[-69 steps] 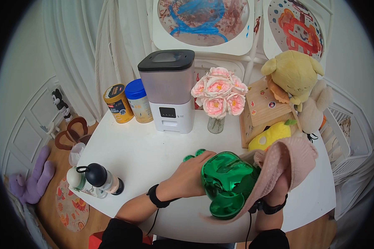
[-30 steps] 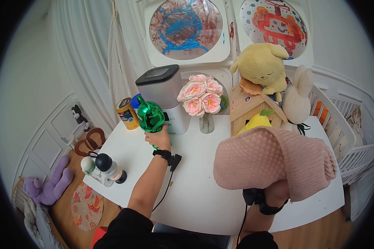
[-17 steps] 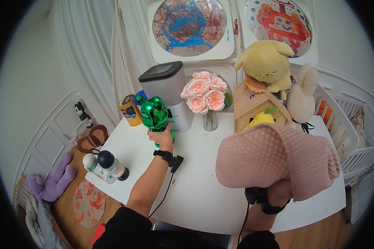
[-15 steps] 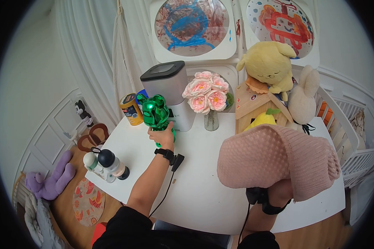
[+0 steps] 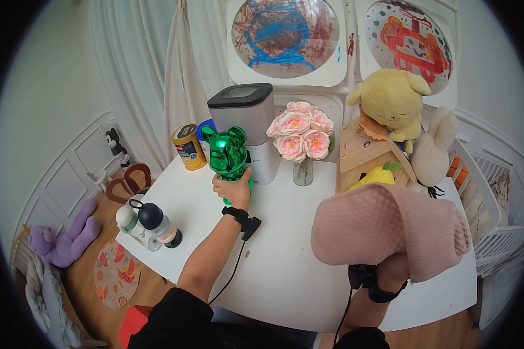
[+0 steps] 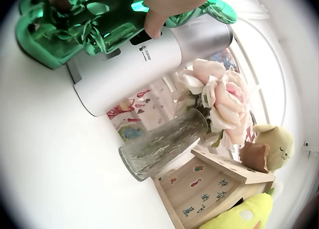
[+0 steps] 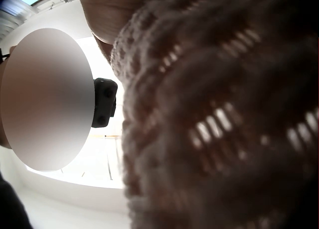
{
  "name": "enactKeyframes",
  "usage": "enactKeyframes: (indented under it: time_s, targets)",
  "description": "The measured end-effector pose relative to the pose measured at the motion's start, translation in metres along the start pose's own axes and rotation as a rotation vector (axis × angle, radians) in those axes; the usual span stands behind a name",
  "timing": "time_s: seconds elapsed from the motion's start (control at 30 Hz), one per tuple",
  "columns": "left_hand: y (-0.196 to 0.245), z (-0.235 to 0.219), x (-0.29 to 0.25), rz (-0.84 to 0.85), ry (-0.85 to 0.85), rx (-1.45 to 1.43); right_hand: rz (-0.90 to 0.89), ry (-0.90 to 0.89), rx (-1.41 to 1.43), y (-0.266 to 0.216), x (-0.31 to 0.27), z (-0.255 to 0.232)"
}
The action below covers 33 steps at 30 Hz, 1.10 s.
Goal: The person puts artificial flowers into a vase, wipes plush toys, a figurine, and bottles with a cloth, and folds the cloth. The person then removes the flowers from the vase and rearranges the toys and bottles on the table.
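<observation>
My left hand (image 5: 233, 189) grips a shiny green bear figurine (image 5: 226, 152) around its body, upright over the white table, right in front of the pet feeder (image 5: 239, 128). In the left wrist view the thumb and fingers wrap the green figurine (image 6: 94, 20), with the feeder (image 6: 134, 64) behind it. On the right, a pink knitted cloth (image 5: 384, 224) covers my right hand (image 5: 393, 269), leaving only its base and wrist showing. The cloth (image 7: 214, 104) fills most of the right wrist view; the fingers are hidden beneath it.
Behind stand a yellow can (image 5: 189, 147), a blue-lidded jar (image 5: 204, 129) and a glass vase (image 5: 303, 173) of pink roses. Bottles (image 5: 157, 224) stand at the table's left edge. A wooden house (image 5: 361, 154), yellow plush (image 5: 387, 107) and white rabbit plush (image 5: 435, 145) are at right.
My left hand has carried the green figurine away from the pink cloth to the feeder and turned it upright. My right hand stays under the cloth, which now hangs spread over it.
</observation>
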<state>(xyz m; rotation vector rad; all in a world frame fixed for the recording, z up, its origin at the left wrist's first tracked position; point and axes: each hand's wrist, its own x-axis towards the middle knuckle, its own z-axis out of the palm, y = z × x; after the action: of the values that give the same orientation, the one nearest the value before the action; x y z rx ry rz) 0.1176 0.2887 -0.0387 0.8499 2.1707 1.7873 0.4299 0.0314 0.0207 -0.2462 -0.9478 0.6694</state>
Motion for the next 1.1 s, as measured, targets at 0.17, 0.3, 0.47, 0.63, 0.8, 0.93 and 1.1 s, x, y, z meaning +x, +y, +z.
enactKeyframes:
  time_s: [0.17, 0.3, 0.47, 0.63, 0.8, 0.93, 1.1]
  targets:
    - [-0.004, -0.015, -0.001, -0.022, -0.127, -0.043, -0.017, -0.002, 0.004, 0.015, 0.017, 0.003]
    - [-0.013, -0.062, -0.023, -0.043, -0.401, -0.246, -0.003, -0.037, 0.007, 0.041, 0.019, 0.006]
    - [0.023, -0.196, -0.038, 0.487, -0.427, -0.339, 0.111, -0.164, 0.023, 0.097, 0.010, 0.034]
    - [0.006, -0.275, 0.014, 0.850, 0.103, -0.120, 0.220, -0.283, 0.051, 0.145, -0.012, 0.075]
    - [-0.018, -0.293, 0.033, 0.691, 0.190, 0.224, 0.263, -0.411, 0.029, 0.169, -0.018, 0.108]
    - [-0.020, -0.295, 0.038, 0.613, 0.073, 0.062, 0.296, -0.502, -0.029, 0.175, -0.020, 0.118]
    - [-0.049, -0.285, 0.039, 0.599, 0.057, 0.230, 0.316, -0.595, -0.097, 0.178, -0.017, 0.126]
